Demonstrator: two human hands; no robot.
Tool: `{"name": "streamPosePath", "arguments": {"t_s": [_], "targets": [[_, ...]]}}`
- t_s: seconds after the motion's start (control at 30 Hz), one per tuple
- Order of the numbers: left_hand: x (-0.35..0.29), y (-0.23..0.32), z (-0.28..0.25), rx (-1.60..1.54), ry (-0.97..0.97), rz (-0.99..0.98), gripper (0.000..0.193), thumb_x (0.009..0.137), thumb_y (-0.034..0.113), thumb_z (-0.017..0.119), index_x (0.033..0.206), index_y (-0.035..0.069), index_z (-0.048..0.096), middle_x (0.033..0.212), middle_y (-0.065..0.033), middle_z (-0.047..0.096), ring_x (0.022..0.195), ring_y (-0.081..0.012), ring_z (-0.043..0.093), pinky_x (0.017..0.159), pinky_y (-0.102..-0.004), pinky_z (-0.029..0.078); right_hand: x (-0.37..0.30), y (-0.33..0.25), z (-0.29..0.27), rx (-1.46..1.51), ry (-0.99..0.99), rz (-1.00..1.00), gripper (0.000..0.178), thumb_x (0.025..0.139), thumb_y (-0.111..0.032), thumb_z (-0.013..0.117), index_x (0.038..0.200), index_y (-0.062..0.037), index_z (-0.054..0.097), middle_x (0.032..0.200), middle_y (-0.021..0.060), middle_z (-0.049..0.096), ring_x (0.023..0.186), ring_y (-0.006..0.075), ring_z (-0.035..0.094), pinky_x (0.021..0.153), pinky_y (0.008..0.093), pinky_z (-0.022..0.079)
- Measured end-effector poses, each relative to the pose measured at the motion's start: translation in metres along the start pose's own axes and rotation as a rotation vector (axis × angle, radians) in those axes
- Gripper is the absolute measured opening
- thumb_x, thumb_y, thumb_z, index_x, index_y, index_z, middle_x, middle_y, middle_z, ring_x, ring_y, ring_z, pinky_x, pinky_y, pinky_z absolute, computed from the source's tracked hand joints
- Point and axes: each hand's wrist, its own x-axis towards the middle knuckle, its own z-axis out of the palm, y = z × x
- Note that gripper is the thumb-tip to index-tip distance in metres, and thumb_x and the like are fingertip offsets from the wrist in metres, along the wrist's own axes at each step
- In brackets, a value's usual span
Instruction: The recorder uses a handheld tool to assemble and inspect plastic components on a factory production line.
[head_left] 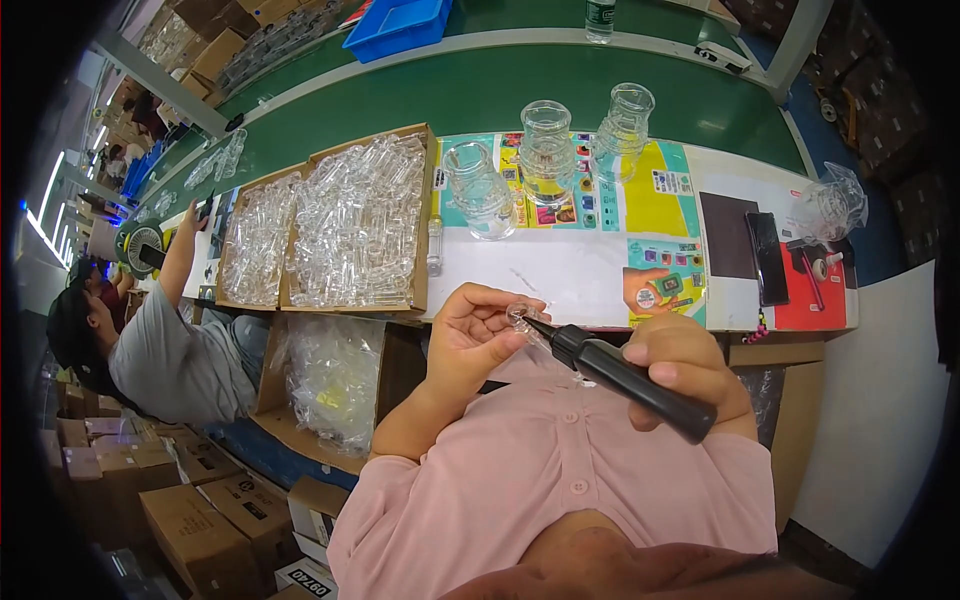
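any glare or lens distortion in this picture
Head view: the green worktop bows, corners fade to black; white ceiling tubes glare at far left; highlights clutter the clear plastic pieces in brown cardboard boxes; the black cylindrical bottle shows little glare.

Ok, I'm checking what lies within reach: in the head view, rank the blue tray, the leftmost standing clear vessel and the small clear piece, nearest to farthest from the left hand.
1. Small clear piece: held in the left hand.
2. Leftmost clear vessel: standing ahead of that hand.
3. Blue tray: far ahead, toward the left.
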Motion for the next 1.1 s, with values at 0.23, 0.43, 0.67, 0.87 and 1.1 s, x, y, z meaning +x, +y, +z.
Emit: {"name": "streamPosePath", "arguments": {"t_s": [0.23, 0.43, 0.67, 0.87, 1.1], "targets": [[0.002, 0.001, -0.003, 0.050, -0.068, 0.104, 0.032, 0.076, -0.006, 0.062, 0.102, -0.002, 0.044, 0.107, -0.0225, 0.055, 0.099, -0.0255, 0.057, 0.086, -0.0347, 0.048, 0.001, 0.006, 0.004, -0.059, 0.008, -0.172, 0.034, 0.070, -0.003, 0.067, 0.099, 0.0032, 0.050, 0.087, 0.0167, 0.057, 0.061, 0.0229, 0.058, 0.049, 0.0290, 0.048], [0.002, -0.001, -0.003, 0.221, -0.052, 0.242, 0.033, 0.074, -0.010, 0.062, 0.101, -0.002, 0.045, 0.107, -0.0219, 0.055, 0.101, -0.0253, 0.056, 0.086, -0.0333, 0.048, 0.002, 0.005, 0.003, -0.065, 0.009, -0.126, 0.035, 0.072, -0.007, 0.068, 0.099, 0.0029, 0.050, 0.086, 0.0163, 0.057, 0.063, 0.0226, 0.059, 0.050, 0.0281, 0.048], [0.005, -0.004, -0.008, 0.565, -0.053, 0.498, 0.037, 0.070, -0.009, 0.066, 0.101, 0.001, 0.050, 0.106, -0.0207, 0.056, 0.098, -0.0281, 0.057, 0.084, -0.0351, 0.047, 0.002, 0.005, 0.001, -0.108, 0.056, 0.040, 0.038, 0.074, -0.012, 0.066, 0.103, 0.0016, 0.047, 0.085, 0.0131, 0.056, 0.068, 0.0209, 0.060, 0.052, 0.0265, 0.048], [0.011, -0.009, -0.008, 0.656, -0.063, 0.546, 0.037, 0.069, -0.009, 0.067, 0.101, 0.001, 0.053, 0.106, -0.0193, 0.058, 0.099, -0.0260, 0.057, 0.083, -0.0320, 0.046, -0.005, 0.021, 0.013, 0.092, 0.487, 0.551, 0.051, 0.083, -0.036, 0.052, 0.118, -0.0030, 0.034, 0.090, 0.0128, 0.053, 0.081, 0.0188, 0.053, 0.071, 0.0285, 0.047], [0.017, -0.022, -0.013, 0.287, 0.061, 0.209, 0.037, 0.071, -0.012, 0.060, 0.104, 0.000, 0.047, 0.106, -0.0165, 0.056, 0.101, -0.0221, 0.055, 0.089, -0.0325, 0.042, -0.020, 0.075, -0.014, 0.766, 1.191, 0.734, 0.044, 0.087, -0.022, 0.050, 0.124, -0.0001, 0.040, 0.106, 0.0103, 0.055, 0.093, 0.0188, 0.056, 0.083, 0.0320, 0.047]]}}
